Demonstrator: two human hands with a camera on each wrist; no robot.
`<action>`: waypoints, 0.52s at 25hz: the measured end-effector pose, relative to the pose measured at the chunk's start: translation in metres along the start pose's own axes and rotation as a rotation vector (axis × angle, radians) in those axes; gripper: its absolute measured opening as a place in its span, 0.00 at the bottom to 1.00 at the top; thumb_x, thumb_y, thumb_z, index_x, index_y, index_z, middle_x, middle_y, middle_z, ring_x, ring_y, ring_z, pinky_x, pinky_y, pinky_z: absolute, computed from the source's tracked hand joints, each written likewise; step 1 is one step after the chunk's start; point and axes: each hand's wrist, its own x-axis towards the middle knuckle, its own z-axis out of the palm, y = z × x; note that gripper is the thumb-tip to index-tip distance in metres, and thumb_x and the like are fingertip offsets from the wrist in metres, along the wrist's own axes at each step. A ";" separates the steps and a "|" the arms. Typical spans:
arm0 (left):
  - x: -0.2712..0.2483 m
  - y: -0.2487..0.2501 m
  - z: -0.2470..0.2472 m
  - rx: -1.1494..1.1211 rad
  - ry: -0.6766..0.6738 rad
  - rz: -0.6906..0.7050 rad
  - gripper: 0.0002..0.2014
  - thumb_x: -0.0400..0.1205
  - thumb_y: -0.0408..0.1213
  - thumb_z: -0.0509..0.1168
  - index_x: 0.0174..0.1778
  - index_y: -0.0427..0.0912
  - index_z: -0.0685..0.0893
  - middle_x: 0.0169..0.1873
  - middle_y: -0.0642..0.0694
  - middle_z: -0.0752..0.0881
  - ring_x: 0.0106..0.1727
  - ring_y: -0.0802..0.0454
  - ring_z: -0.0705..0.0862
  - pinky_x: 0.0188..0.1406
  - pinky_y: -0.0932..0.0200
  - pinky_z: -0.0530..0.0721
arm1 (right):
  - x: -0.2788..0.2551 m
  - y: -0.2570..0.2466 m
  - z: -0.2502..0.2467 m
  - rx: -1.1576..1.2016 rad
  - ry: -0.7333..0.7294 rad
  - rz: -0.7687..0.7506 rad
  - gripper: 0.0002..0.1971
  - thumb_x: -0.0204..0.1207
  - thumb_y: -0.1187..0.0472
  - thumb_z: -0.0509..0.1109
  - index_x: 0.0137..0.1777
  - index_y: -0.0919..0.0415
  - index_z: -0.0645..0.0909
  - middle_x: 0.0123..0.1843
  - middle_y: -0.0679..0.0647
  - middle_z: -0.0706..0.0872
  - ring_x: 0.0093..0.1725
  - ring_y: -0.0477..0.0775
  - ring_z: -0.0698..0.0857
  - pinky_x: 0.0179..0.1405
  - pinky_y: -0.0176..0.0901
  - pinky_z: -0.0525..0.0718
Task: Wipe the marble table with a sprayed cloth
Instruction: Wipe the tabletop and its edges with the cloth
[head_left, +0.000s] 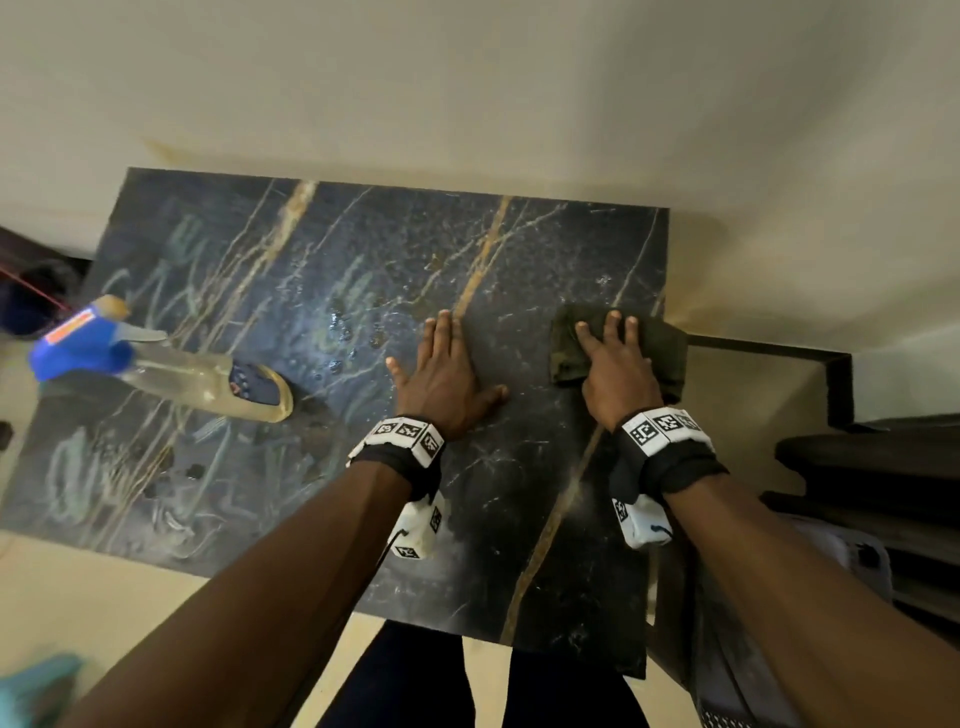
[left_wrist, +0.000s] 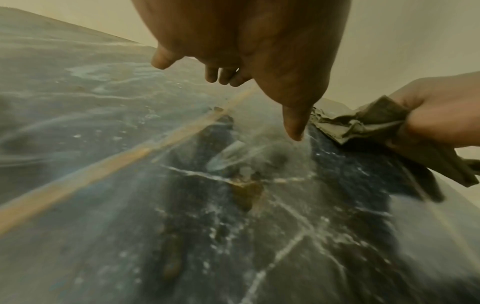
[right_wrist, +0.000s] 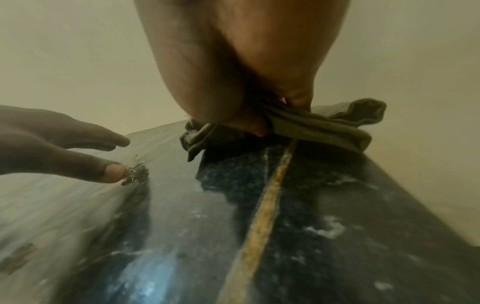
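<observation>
The black marble table (head_left: 519, 493) has gold veins and pale chalky scribbles over its left half. A dark olive cloth (head_left: 563, 345) lies bunched at the table's far right edge. My right hand (head_left: 618, 364) presses it down with straight fingers on top. In the right wrist view the thumb digs into a fold of the cloth (right_wrist: 324, 127), pinching it against the palm. My left hand (head_left: 447, 374) lies flat on bare marble just left of the cloth, fingers spread, holding nothing. Dark crumbs (right_wrist: 136, 176) sit at the left thumb tip.
A clear spray bottle (head_left: 156, 358) with a blue head sits on the table's left side. Wet drops (head_left: 353, 332) dot the middle. A cream wall runs close behind the table. Dark furniture (head_left: 883, 467) stands at the right. My legs (head_left: 415, 686) are at the near edge.
</observation>
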 end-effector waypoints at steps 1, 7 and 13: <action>0.002 -0.016 -0.005 -0.008 0.013 -0.021 0.58 0.79 0.71 0.66 0.92 0.42 0.40 0.91 0.48 0.37 0.91 0.47 0.36 0.80 0.13 0.47 | 0.003 -0.013 0.002 0.004 -0.004 -0.004 0.37 0.81 0.65 0.62 0.88 0.49 0.53 0.90 0.61 0.46 0.88 0.69 0.43 0.74 0.76 0.70; 0.023 -0.084 -0.029 -0.065 0.000 -0.078 0.61 0.77 0.69 0.71 0.92 0.40 0.40 0.91 0.47 0.36 0.91 0.44 0.38 0.81 0.16 0.52 | 0.014 -0.082 0.007 0.146 -0.006 -0.015 0.36 0.81 0.69 0.57 0.88 0.49 0.57 0.90 0.59 0.46 0.88 0.66 0.43 0.76 0.76 0.67; 0.048 -0.104 -0.046 0.032 -0.069 0.027 0.67 0.71 0.70 0.76 0.92 0.43 0.40 0.91 0.48 0.34 0.91 0.46 0.36 0.77 0.10 0.44 | 0.025 -0.163 0.007 0.169 0.109 -0.131 0.39 0.79 0.71 0.60 0.88 0.49 0.55 0.90 0.58 0.48 0.88 0.67 0.44 0.79 0.73 0.64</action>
